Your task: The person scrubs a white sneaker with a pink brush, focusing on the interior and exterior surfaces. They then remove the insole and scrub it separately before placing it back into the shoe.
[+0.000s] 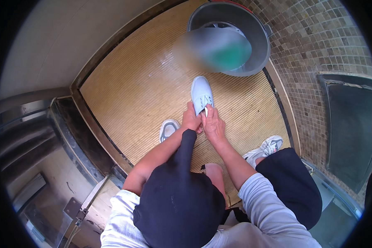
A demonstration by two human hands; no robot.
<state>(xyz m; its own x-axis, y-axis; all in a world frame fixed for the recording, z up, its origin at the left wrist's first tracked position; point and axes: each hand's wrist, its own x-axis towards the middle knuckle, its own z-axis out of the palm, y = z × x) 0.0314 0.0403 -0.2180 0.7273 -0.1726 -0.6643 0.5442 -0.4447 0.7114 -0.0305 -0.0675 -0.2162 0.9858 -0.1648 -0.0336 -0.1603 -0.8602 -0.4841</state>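
Note:
A pale canvas shoe (pixel 202 90) with eyelets and no visible laces is held out over the floor, toe pointing away from me. My left hand (pixel 192 117) grips its left side near the heel. On the other side, my right hand (pixel 214 124) has its fingers bent at the shoe's opening. A small white edge shows by those fingers; whether it belongs to the shoe is unclear. The heel is mostly hidden by both hands.
Beyond the shoe stands a dark grey bucket (pixel 262 46), partly covered by a blurred patch with green in it. My sneakers (pixel 169 129) rest on the ribbed yellowish floor (pixel 136 77). A mosaic-tiled wall (pixel 303 40) rises right; a metal hinge (pixel 74 208) is lower left.

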